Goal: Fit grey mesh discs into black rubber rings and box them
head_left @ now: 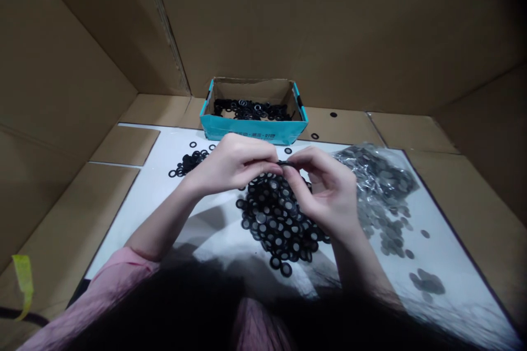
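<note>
Mid-frame, the left hand (241,163) and right hand (329,184) pinch a small dark piece (285,163) together, partly hiding the heap of rings (284,225) below; a blue box (255,127) stands upper centre, a plastic bag (381,173) right.

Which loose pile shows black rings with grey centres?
The middle pile of round, black-rimmed, grey-centred pieces. The left pile of black rings shows open holes; the right scatter of flat grey discs lacks black rims.
</note>
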{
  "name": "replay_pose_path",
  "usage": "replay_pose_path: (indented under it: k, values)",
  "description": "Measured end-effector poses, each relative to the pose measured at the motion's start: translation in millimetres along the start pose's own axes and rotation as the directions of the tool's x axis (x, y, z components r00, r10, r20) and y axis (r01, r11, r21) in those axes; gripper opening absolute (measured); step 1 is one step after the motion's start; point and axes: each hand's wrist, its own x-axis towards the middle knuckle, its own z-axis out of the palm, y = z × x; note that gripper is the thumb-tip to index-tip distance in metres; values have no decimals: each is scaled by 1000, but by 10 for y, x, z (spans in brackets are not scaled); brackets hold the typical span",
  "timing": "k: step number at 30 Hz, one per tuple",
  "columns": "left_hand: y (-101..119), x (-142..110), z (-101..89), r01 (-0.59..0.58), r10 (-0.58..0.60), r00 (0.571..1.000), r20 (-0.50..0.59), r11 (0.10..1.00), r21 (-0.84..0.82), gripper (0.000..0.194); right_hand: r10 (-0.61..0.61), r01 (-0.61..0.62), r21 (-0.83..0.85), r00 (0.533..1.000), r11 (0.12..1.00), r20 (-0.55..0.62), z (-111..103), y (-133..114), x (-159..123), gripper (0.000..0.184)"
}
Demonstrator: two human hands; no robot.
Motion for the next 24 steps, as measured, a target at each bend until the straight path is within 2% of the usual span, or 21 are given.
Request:
replay_pose_path:
  k: [6, 12, 20, 24]
  values:
    - [-15, 13, 59, 50, -50, 998, 48, 999, -11, 23, 38, -31, 76, 995, 997, -89, 53, 20, 6, 6]
    - [-1, 15, 59, 82, -84, 996, 29, 996, 44, 20, 18, -19, -16, 998, 1000, -57, 52, 39, -9, 6]
    - [-33, -15, 54, -17, 19, 1000, -12, 991, 135, 24, -12, 13, -47, 1000, 999, 20, 15, 42, 0, 11]
    - [-36, 3, 74, -6, 8, 1000, -23, 997, 81, 26, -5, 5, -1, 1000, 1000, -17, 12, 35, 8, 9]
